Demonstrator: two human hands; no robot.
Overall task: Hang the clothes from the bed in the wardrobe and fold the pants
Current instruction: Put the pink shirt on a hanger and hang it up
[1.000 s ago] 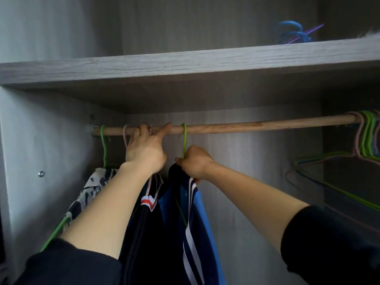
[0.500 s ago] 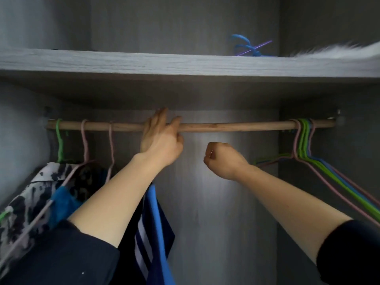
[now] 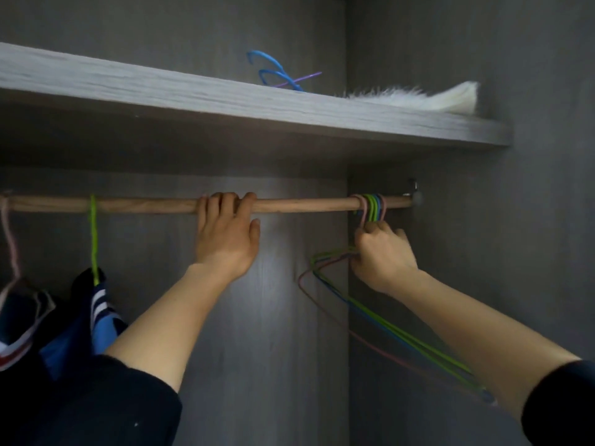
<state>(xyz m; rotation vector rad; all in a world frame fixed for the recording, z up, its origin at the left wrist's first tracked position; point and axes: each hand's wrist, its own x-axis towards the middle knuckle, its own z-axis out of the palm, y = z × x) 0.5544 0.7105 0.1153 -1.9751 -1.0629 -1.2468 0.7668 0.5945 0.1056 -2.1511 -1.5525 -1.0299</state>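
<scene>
A wooden rail [image 3: 145, 205] runs across the grey wardrobe. My left hand [image 3: 227, 235] grips the rail at its middle, fingers curled over the top. My right hand [image 3: 381, 252] is closed around the necks of several empty wire hangers [image 3: 373, 207], pink, green and blue, bunched at the rail's right end. At the left, a blue jacket with white stripes [image 3: 98, 320] hangs on a green hanger [image 3: 93, 239]. A dark garment with red and white trim [image 3: 19, 329] hangs on a pink hanger [image 3: 9, 243] at the far left edge.
A grey shelf [image 3: 225, 101] sits above the rail, holding blue and purple hangers [image 3: 277, 74] and a white furry item [image 3: 418, 99]. The wardrobe's right wall [image 3: 515, 252] stands close behind the empty hangers. My dark sleeves fill the lower corners.
My view has swung right. My right hand let go of the blue jacket's hanger, moved right and closed on the empty hangers. My left hand shifted along the rail and now grips it.
</scene>
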